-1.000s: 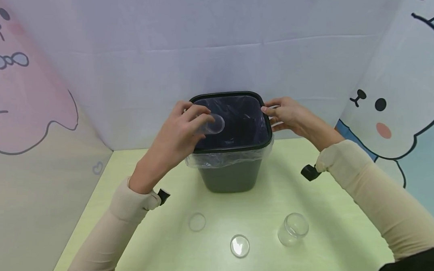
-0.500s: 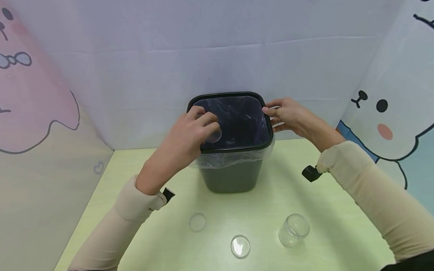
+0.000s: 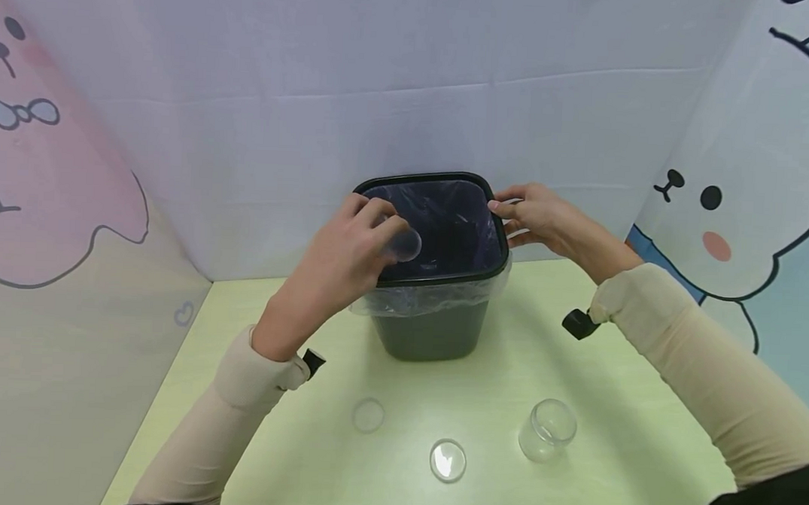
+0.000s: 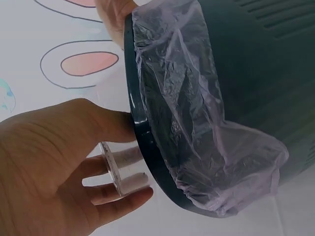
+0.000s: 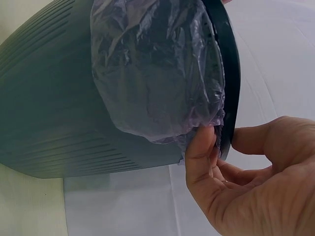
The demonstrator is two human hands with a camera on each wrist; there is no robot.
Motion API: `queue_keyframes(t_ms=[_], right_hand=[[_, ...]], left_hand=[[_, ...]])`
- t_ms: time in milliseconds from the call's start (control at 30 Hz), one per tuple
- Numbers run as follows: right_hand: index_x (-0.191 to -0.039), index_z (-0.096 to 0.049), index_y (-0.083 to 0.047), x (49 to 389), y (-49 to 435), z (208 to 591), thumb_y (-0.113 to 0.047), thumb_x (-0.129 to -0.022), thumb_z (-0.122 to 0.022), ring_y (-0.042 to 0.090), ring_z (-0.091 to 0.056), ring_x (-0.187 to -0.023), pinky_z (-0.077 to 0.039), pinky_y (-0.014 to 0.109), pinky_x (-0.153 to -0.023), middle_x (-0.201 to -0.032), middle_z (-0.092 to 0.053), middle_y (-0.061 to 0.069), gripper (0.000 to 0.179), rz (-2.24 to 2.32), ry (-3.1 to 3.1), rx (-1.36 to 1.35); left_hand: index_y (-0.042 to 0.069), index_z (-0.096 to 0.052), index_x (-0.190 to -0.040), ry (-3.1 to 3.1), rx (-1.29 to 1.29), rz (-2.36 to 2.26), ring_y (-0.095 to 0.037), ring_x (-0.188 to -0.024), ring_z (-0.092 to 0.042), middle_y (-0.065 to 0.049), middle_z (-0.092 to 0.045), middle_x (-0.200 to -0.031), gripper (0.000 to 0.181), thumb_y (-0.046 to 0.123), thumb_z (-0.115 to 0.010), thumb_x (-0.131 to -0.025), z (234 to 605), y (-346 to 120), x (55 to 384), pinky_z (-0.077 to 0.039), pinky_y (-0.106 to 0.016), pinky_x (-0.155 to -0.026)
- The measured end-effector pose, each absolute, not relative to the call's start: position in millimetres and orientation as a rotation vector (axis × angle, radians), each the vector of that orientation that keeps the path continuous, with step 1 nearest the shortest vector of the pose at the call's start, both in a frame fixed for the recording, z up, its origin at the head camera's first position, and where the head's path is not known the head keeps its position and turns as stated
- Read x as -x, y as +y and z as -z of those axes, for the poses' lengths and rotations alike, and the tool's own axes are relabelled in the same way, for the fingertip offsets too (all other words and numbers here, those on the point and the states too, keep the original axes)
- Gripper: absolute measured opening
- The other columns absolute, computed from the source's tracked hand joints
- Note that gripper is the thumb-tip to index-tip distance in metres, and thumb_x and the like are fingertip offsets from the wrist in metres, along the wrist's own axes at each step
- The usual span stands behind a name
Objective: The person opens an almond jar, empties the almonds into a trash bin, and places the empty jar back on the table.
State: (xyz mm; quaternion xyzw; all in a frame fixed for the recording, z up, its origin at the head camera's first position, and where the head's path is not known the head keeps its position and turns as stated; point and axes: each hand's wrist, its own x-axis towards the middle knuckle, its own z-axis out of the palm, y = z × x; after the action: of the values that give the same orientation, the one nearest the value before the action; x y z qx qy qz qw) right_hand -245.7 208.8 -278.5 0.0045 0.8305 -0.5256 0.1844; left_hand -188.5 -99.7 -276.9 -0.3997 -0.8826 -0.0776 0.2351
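Over the left part of the bin's opening, my left hand (image 3: 346, 254) holds a small clear cylindrical container (image 3: 406, 246) on its side, with one end pointing into the bin. In the left wrist view, the fingers lie around this clear container (image 4: 129, 172), beside the bin's rim. The dark grey bin (image 3: 435, 337) stands upright against the back cloth. A clear plastic liner (image 3: 436, 300) folds over its black rim. At the rim's right side, my right hand (image 3: 541, 217) pinches rim and liner; the right wrist view shows the thumb on one side and fingers on the other.
On the pale green table (image 3: 314, 459) in front of the bin lie a thin translucent ring or disc (image 3: 368, 416) and a clear round lid (image 3: 447, 461). An open clear jar (image 3: 547, 432) stands to their right. Printed cloth walls enclose the back and sides.
My left hand has shifted slightly right over the bin. The container's visible end dipped behind the fingers half a second ago and shows more again now. My right hand stays on the rim.
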Motion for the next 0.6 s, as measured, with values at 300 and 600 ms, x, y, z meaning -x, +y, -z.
queue_keyframes(t_ms=[300,600], right_hand=[[-0.164,-0.028,-0.005,245.1,208.6,278.6,-0.031,-0.112,-0.047,0.021,-0.061,-0.112,-0.058,0.027,-0.081,-0.164,-0.035,0.021,0.061,1.481,2.338,-0.004],[-0.164,-0.029,-0.006,245.1,207.7,279.9,-0.032,-0.112,-0.047,0.015,-0.062,-0.101,-0.058,0.027,-0.079,-0.161,-0.037,0.019,0.061,1.494,2.332,-0.009]], left_hand=[[0.014,-0.072,-0.123,-2.457,1.14,0.387,-0.031,-0.117,-0.054,-0.006,-0.065,-0.129,0.039,0.022,-0.086,-0.088,275.9,-101.5,187.2,-0.051,-0.04,-0.098],[0.013,-0.072,-0.124,-2.464,1.128,0.345,-0.032,-0.118,-0.053,-0.008,-0.064,-0.13,0.037,0.019,-0.085,-0.089,277.7,-102.6,187.6,-0.053,-0.041,-0.097]])
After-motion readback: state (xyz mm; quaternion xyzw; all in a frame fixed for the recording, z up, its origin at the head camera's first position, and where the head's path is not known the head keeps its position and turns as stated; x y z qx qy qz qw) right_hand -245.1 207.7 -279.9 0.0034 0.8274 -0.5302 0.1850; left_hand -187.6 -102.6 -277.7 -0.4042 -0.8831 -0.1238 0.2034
